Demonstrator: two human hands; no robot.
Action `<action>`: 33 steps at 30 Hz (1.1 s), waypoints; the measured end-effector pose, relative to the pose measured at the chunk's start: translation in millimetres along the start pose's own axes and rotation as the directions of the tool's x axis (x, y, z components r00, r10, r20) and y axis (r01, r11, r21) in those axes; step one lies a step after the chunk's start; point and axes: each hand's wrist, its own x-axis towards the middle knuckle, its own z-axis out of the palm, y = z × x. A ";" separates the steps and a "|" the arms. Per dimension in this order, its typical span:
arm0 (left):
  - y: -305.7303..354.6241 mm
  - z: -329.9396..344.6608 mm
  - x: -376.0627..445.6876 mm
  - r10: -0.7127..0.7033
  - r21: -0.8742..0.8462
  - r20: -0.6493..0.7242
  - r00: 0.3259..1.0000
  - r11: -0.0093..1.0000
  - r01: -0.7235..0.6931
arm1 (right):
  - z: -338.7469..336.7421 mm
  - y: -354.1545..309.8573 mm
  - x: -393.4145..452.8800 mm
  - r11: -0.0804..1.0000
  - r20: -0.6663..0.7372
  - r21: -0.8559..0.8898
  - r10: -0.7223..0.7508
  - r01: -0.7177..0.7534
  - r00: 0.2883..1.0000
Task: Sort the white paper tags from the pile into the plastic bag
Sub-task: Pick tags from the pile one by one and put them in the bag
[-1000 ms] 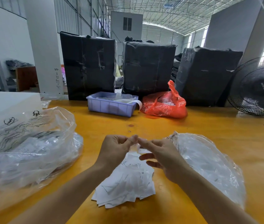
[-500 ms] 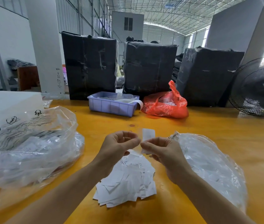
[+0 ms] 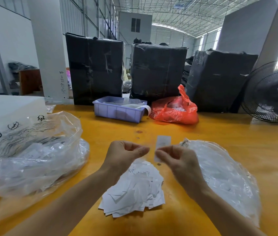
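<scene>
Evidently the right hand [image 3: 177, 160] pinched one small white paper tag [image 3: 162, 147] upright above the heap of white paper tags [image 3: 134, 191]; the left hand [image 3: 126, 155], curled, held nothing visible. Best swung gently rightward into the clear plastic bag [image 3: 220, 174].

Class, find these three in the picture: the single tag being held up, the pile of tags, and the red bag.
held tag [image 3: 163, 142], head view, upper half above the fingers.
pile of tags [image 3: 134, 193], head view, middle of the heap.
red bag [image 3: 174, 110], head view, its front side.
</scene>
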 end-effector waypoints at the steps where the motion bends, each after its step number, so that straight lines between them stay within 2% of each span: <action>1: -0.7 -2.2 0.6 -0.006 0.038 0.017 1.000 0.999 0.005 | -6.9 -0.8 3.5 0.998 -0.059 0.051 0.033 -0.030 0.998; 3: -0.5 -3.3 -1.2 -0.040 0.094 0.084 0.996 0.995 0.032 | -18.9 -6.5 11.4 0.946 -0.089 0.295 0.164 -0.131 0.982; 5: 1.5 -1.1 -4.3 -0.073 0.128 0.169 0.983 0.990 0.052 | -23.0 -17.6 17.6 0.794 -0.002 0.564 0.275 -0.226 0.961; 6: 3.0 0.5 -5.4 -0.090 0.124 0.207 0.974 0.990 0.065 | -22.5 -22.2 19.7 0.737 0.042 0.625 0.296 -0.256 0.954; 7: 4.5 1.7 -6.3 -0.106 0.110 0.235 0.966 0.991 0.081 | -22.0 -24.9 20.8 0.722 0.073 0.635 0.299 -0.276 0.951; 11: 9.8 2.9 -8.9 -0.151 0.094 0.264 0.953 0.987 0.131 | -18.3 -26.0 19.0 0.812 0.084 0.508 0.284 -0.287 0.955; 16: 12.3 2.3 -11.3 -0.199 0.081 0.272 0.941 0.980 0.184 | -18.2 -22.0 15.2 0.808 0.042 0.551 0.223 -0.209 0.974; 20: 14.9 2.2 -11.8 -0.228 0.031 0.327 0.917 0.973 0.231 | -16.6 -20.5 14.5 0.861 -0.027 0.494 0.157 -0.124 0.987; 24: 15.9 1.6 -12.2 -0.210 0.036 0.372 0.904 0.977 0.212 | -14.1 -20.2 12.9 0.905 -0.083 0.423 0.084 -0.041 0.993; 29: 15.5 0.8 -11.9 -0.204 0.048 0.385 0.900 0.978 0.201 | -11.2 -16.3 9.8 0.906 -0.075 0.420 0.088 -0.048 0.993; 33: 14.6 0.0 -11.3 -0.208 0.062 0.377 0.902 0.978 0.200 | -12.9 -15.5 9.8 0.897 -0.149 0.442 0.081 -0.007 0.986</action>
